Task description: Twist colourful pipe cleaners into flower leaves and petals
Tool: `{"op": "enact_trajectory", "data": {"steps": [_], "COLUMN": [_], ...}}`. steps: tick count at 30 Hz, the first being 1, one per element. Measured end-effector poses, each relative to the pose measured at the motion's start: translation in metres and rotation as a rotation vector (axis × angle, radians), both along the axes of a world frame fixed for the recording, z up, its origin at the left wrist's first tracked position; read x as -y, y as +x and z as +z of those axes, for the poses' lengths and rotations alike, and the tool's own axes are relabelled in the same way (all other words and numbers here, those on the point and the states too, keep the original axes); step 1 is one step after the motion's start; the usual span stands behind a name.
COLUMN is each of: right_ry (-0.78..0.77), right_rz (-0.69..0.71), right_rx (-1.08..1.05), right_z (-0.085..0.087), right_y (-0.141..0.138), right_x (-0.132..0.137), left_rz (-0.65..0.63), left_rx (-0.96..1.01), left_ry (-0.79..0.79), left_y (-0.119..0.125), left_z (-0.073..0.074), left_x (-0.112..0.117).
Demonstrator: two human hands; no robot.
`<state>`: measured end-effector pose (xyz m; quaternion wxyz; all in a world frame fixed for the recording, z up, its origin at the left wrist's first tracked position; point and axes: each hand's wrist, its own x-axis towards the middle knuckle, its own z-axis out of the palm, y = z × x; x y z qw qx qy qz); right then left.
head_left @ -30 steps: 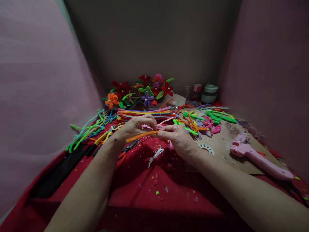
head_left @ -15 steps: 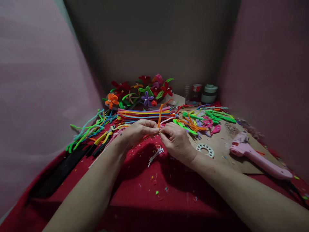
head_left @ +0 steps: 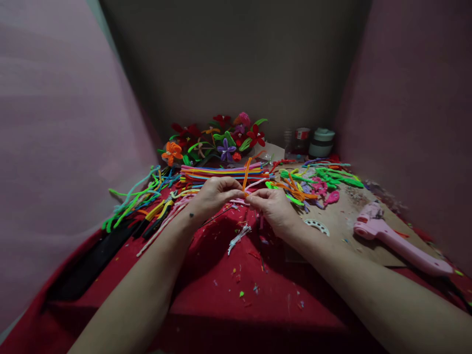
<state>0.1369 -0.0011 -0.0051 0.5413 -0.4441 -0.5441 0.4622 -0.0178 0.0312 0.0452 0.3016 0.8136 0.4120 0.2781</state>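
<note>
Between my fingertips an orange pipe cleaner (head_left: 247, 173) stands up, bent into a narrow loop. My left hand (head_left: 218, 193) pinches it near its lower end. From the other side, the thumb and index finger of my right hand (head_left: 271, 204) close on the same lower end. Just behind lies a bundle of straight pipe cleaners (head_left: 221, 172) in several colours. Below my hands, a small bunch of white stems (head_left: 239, 238) rests on the red cloth (head_left: 221, 290).
Pipe-cleaner flowers (head_left: 224, 142) stand at the back. Left are loose pipe cleaners (head_left: 136, 196) and yellow-black pliers (head_left: 157, 212). On a board (head_left: 346, 211) at right lie green pieces (head_left: 334, 177), a white ring (head_left: 317, 226) and a pink glue gun (head_left: 401, 243). A lidded cup (head_left: 321, 142) stands behind.
My right hand has turned and lowered its other fingers, still pinching the pipe cleaner's base. The orange loop leans slightly more to the right. The view has shifted a little.
</note>
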Motion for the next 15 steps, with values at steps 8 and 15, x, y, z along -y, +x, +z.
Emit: {"op": "enact_trajectory", "data": {"steps": [8,15], "right_ry": [0.153,0.461], "right_rz": [-0.077,-0.141], "right_rx": [0.262,0.413], "right_z": [0.006,0.006], "right_y": [-0.001,-0.002], "right_x": [0.007,0.012], "left_rz": [-0.004,-0.099], "left_rx": [-0.165,-0.053], "left_ry": [0.304,-0.102], "left_y": [0.002,-0.002], "left_z": [-0.002,0.008], "left_x": [0.003,0.006]}}
